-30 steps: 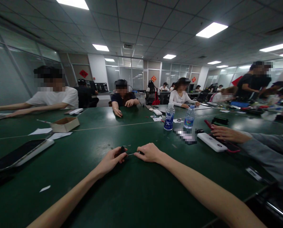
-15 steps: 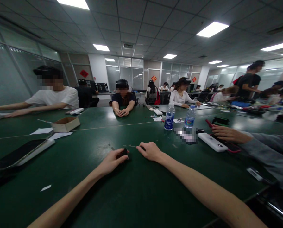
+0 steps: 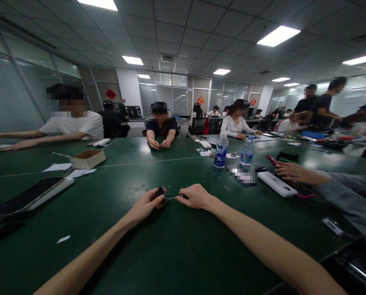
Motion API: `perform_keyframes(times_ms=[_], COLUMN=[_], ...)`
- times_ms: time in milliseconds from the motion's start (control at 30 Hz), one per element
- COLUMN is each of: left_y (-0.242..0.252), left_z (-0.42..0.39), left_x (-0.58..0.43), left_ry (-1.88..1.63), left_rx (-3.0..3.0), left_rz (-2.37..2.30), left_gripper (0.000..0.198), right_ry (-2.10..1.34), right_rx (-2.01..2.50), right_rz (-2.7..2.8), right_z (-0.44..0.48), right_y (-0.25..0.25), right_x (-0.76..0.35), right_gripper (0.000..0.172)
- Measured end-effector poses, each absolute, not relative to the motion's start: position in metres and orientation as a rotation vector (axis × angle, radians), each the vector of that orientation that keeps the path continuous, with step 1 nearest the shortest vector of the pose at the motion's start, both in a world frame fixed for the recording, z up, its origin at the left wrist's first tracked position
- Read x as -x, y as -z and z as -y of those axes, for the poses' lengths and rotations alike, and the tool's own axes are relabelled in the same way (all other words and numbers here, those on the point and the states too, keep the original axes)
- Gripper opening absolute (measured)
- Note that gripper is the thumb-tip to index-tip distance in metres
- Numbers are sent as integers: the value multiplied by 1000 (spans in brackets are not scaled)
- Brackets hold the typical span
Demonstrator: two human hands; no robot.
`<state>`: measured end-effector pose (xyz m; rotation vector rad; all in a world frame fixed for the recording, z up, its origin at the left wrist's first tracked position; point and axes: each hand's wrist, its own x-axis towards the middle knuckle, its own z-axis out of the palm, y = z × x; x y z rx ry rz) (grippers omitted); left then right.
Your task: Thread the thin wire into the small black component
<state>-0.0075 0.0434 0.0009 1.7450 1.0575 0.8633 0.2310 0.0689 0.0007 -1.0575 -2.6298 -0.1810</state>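
Note:
Over the green table (image 3: pixel 177 254), my left hand (image 3: pixel 146 205) pinches a small black part (image 3: pixel 161 191) between thumb and fingers; its exact kind is too small to make out. My right hand (image 3: pixel 195 196) is closed around the dark handle of a small screwdriver (image 3: pixel 171 198). The thin metal shaft points left, and its tip meets the black part or lies very close to it. Most of the handle is hidden in my right fingers.
A blue-labelled bottle (image 3: pixel 220 151) and a second water bottle (image 3: pixel 247 152) stand ahead to the right. Beyond lie a white power bank (image 3: pixel 276 184) and a co-worker's hand (image 3: pixel 302 173). At left are an open cardboard box (image 3: pixel 87 159) and a large dark-screened device (image 3: pixel 32 198).
My left hand has turned the black part a little upward. The screwdriver's tip, apart from the part before, now reaches it or nearly so. The view has shifted slightly.

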Motion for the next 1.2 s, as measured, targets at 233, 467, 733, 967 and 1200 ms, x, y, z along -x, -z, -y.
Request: perform_keyframes(times_ms=[233,467,733,967,1200], left_y=[-1,3,12,11,10], left_z=[-44,-46,-50,-50,-48], left_x=[8,10,15,16,15], left_ry=[-864,-881,-929,-923,-909], left_rx=[-1738,-1710,-1628,-1641,-1678], left_rz=[-1040,-1011,-956,-946,-950], left_gripper=[47,46,44,42,37], right_ry=[176,199,157,150,160], right_rx=[1012,1050,1057,1072,1067], right_rz=[2658,2629,2599,2608,2599], right_z=[-69,-70,-71,-71,-71], right_y=[0,3,5,5,6], right_x=[-231,-230,-228,-226,-226], right_gripper=[43,43,44,43,42])
